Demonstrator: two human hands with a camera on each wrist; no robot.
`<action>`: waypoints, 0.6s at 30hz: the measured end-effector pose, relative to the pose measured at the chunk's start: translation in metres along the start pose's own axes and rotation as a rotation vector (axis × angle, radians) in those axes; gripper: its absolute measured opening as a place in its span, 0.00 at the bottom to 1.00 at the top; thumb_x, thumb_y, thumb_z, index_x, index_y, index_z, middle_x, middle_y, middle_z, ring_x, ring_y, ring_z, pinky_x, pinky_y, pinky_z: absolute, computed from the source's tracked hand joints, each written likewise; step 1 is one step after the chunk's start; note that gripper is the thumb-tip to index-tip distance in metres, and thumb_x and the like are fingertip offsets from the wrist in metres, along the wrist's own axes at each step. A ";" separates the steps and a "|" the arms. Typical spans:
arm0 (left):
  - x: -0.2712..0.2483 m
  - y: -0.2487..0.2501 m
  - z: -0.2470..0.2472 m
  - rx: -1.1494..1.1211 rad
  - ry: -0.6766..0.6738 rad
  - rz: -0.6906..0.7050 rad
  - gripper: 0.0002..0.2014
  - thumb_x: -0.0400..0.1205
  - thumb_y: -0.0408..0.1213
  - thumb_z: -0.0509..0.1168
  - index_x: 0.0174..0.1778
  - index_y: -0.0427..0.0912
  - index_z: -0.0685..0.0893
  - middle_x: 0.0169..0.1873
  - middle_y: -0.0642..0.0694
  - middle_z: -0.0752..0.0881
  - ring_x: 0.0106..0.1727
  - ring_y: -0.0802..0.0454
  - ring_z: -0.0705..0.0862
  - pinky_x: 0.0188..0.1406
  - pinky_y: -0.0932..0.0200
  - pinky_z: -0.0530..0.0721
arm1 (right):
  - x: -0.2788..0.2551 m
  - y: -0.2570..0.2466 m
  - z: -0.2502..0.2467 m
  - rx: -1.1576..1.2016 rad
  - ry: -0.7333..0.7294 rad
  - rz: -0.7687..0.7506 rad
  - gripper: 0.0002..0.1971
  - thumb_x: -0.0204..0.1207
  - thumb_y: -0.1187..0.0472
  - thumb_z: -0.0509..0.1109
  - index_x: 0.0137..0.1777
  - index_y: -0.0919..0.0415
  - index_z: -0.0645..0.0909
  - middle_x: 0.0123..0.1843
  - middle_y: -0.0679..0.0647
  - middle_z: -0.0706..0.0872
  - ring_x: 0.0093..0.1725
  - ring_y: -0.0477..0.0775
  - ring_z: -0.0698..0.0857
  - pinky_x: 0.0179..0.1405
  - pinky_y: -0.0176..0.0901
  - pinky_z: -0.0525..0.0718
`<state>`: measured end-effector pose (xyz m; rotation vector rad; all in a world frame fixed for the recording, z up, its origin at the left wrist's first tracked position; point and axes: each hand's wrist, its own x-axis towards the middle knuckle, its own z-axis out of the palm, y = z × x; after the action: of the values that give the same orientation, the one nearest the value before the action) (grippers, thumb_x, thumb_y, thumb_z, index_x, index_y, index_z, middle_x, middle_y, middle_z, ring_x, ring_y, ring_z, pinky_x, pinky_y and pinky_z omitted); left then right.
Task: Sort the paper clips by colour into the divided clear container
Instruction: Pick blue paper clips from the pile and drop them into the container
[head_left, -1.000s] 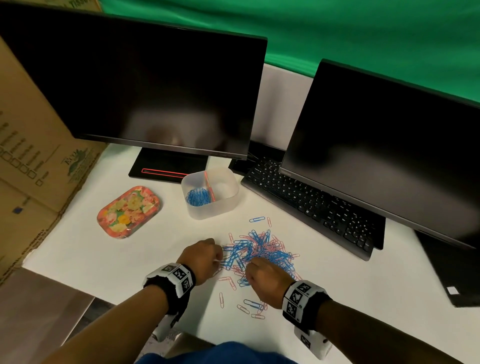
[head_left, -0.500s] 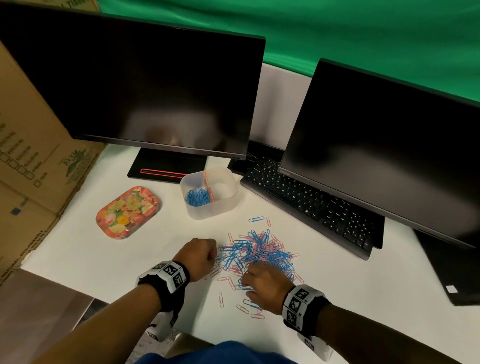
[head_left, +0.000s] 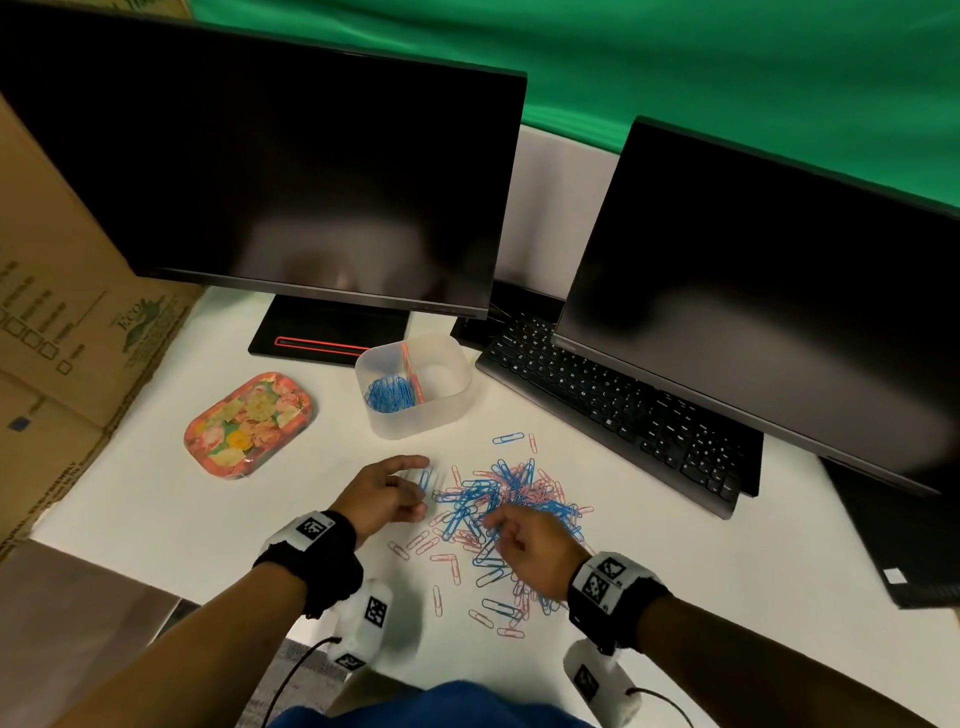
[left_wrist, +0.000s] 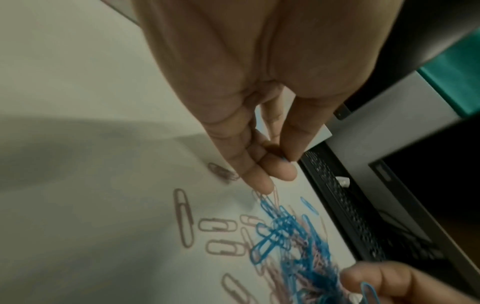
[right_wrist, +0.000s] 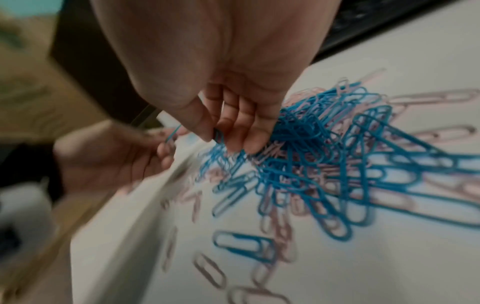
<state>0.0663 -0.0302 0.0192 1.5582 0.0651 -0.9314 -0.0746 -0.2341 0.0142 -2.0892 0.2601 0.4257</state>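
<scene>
A heap of blue and pink paper clips lies on the white table. My left hand is at the heap's left edge and pinches one blue clip between thumb and fingers; its fingertips show a sliver of blue. My right hand is on the heap's near side, thumb and forefinger pinching a blue clip. The clear divided container stands beyond the heap, with blue clips in its left compartment and a pink divider.
A floral tin lies left of the container. A black keyboard and two dark monitors close off the back and right. A cardboard box stands at the left. Stray pink clips lie near the table's front edge.
My left hand has uncurled from a fist and lifted slightly forward, with a blue clip showing in its fingers. My right hand has shifted a little forward into the heap.
</scene>
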 end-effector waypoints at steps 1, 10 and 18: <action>0.000 0.002 0.000 -0.076 -0.002 -0.010 0.20 0.78 0.15 0.61 0.62 0.38 0.83 0.33 0.38 0.81 0.33 0.44 0.84 0.46 0.51 0.90 | 0.002 0.001 -0.003 0.112 0.008 0.058 0.12 0.77 0.68 0.61 0.54 0.53 0.81 0.33 0.51 0.78 0.32 0.51 0.75 0.34 0.41 0.76; 0.004 0.016 0.011 -0.436 -0.093 -0.165 0.12 0.75 0.28 0.50 0.41 0.35 0.80 0.31 0.42 0.79 0.32 0.46 0.80 0.50 0.47 0.85 | 0.003 -0.018 -0.029 0.465 -0.060 0.284 0.06 0.71 0.72 0.63 0.42 0.61 0.77 0.25 0.52 0.79 0.22 0.48 0.77 0.21 0.35 0.70; 0.018 0.013 0.027 0.202 0.061 0.005 0.09 0.79 0.36 0.67 0.32 0.41 0.78 0.27 0.46 0.76 0.27 0.49 0.73 0.29 0.59 0.75 | -0.019 -0.011 0.006 -0.542 -0.277 -0.116 0.06 0.72 0.61 0.68 0.49 0.58 0.81 0.45 0.52 0.83 0.47 0.55 0.80 0.44 0.40 0.73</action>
<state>0.0710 -0.0648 0.0217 1.7728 0.0103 -0.9083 -0.0891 -0.2234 0.0272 -2.5151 -0.1602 0.7716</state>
